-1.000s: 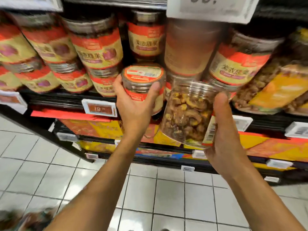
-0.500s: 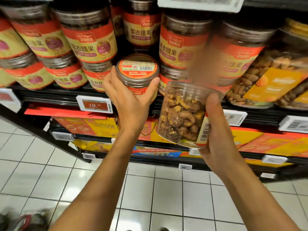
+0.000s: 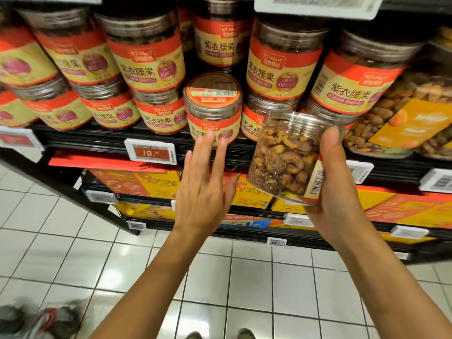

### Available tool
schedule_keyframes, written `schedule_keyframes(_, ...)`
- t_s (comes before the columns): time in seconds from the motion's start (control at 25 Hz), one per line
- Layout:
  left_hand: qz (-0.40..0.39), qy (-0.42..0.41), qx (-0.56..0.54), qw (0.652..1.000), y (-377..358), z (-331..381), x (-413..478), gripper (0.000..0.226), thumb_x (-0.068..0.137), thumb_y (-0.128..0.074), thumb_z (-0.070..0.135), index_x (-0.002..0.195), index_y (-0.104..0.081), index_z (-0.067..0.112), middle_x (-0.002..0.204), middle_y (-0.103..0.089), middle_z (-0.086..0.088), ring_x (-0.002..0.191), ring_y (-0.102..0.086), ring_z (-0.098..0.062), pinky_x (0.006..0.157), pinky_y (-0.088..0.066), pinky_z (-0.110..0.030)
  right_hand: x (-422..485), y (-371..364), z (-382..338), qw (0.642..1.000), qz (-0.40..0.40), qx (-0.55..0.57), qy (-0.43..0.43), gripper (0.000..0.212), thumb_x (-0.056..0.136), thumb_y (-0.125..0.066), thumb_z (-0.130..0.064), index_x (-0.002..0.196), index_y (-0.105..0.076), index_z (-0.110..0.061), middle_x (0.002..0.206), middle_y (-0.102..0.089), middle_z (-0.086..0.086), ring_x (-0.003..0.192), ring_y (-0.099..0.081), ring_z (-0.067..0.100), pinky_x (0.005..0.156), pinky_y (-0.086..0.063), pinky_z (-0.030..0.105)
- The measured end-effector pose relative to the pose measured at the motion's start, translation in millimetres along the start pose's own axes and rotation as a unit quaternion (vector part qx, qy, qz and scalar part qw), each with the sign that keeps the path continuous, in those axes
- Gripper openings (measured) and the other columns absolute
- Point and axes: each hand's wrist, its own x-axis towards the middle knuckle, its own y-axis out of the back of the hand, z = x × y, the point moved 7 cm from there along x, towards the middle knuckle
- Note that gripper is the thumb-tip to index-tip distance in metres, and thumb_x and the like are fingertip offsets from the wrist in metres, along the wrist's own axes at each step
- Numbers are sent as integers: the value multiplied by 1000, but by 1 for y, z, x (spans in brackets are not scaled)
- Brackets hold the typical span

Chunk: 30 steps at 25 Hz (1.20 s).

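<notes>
My left grip (image 3: 203, 192) was released, fingers straight and spread, tips at the lower label of the front jar (image 3: 214, 111), which stood upright at the shelf (image 3: 110, 140) edge. Whether they touched it or stopped just short, I could not tell. My right grip (image 3: 335, 187) was wrapped round a second jar (image 3: 283, 162), tilted, just right of the first and off the shelf. I judged the step wanted a flat, gentle push low on the label, squaring the front jar into its row — then the second one beside it. Both were smooth clear plastic cylinders with ribbed necks, likely slippery — knobbly curled cashews showed through.
</notes>
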Motion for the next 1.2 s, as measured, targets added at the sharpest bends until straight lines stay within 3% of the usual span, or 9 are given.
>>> schedule_keyframes(0.24, -45, -30, 49, 997, -6, -5, 12, 73, 83, -70, 30, 138, -38, -5, 143, -34, -29, 133, -35, -43, 108, -33, -54, 4, -8, 3, 1000, 18, 0, -9, 58, 54, -60, -65, 101, -64, -31, 96, -74, -11, 92, -69, 7, 68, -56, 20)
schedule_keyframes(0.52, -115, -64, 112, 985, -10, -6, 16, 71, 94, -50, 37, 146, -19, -1, 151, -22, -26, 140, -24, -40, 116, -17, -49, 3, -22, 7, 999, 15, 26, 13, 55, 63, -61, -59, 106, -63, -25, 100, -74, -5, 95, -69, 10, 67, -55, 20)
schedule_keyframes(0.6, -132, -74, 60, 987, -5, -6, 14, 66, 97, -45, 35, 147, -18, 2, 152, -20, -25, 141, -20, -39, 117, -17, -46, 2, -23, 9, 999, 25, 19, 16, 45, 72, -56, -57, 105, -63, -27, 99, -74, -6, 94, -69, 9, 66, -55, 20)
schedule_keyframes(0.68, -71, -15, -115, 991, 23, -14, 15, 48, 93, -53, 25, 136, -46, 5, 139, -44, -20, 130, -42, -30, 110, -32, -33, -1, -27, 9, 999, 35, 12, 19, 43, 74, -55, -56, 104, -63, -26, 97, -74, -6, 92, -70, 10, 66, -55, 20)
schedule_keyframes(0.72, -39, 67, -232, 970, 38, -27, 16, 38, 92, -52, 24, 127, -56, 9, 128, -55, -14, 120, -51, -20, 103, -38, -24, -2, -29, 10, 999, 38, 2, 22, 46, 73, -57, -57, 105, -63, -24, 95, -75, -5, 91, -70, 10, 67, -56, 21)
schedule_keyframes(0.8, -27, 216, -469, 856, 56, -39, 18, 32, 92, -42, 32, 111, -65, 19, 104, -69, -2, 99, -63, -7, 86, -46, -16, -2, -38, 10, 999, 40, -21, 25, 56, 69, -58, -64, 107, -62, -22, 94, -75, -5, 92, -70, 11, 75, -58, 27)
schedule_keyframes(0.88, -69, 257, -564, 781, 64, -31, 26, 35, 91, -36, 45, 97, -67, 31, 86, -72, 10, 84, -66, -2, 74, -49, -15, -2, -54, 7, 999, 18, -16, 24, 70, 69, -41, -71, 117, -59, -22, 106, -72, -3, 103, -67, 15, 90, -54, 36)
schedule_keyframes(1.0, -101, 218, -551, 799, 84, -15, 43, 39, 78, -44, 64, 100, -58, 35, 91, -69, 18, 87, -65, 2, 80, -51, -26, -13, -76, -1, 998, -45, 4, 38, 83, 81, -14, -70, 127, -54, -14, 119, -66, 1, 114, -61, 15, 96, -49, 28)
schedule_keyframes(1.2, -41, 293, -630, 718, 88, -39, 41, 88, 67, -62, 64, 126, -49, 1, 116, -65, -18, 106, -64, -30, 94, -49, -54, -43, -69, -11, 995, -8, -23, 96, 62, 87, -28, -59, 104, -66, -14, 105, -72, -1, 105, -66, 13, 92, -51, 24)
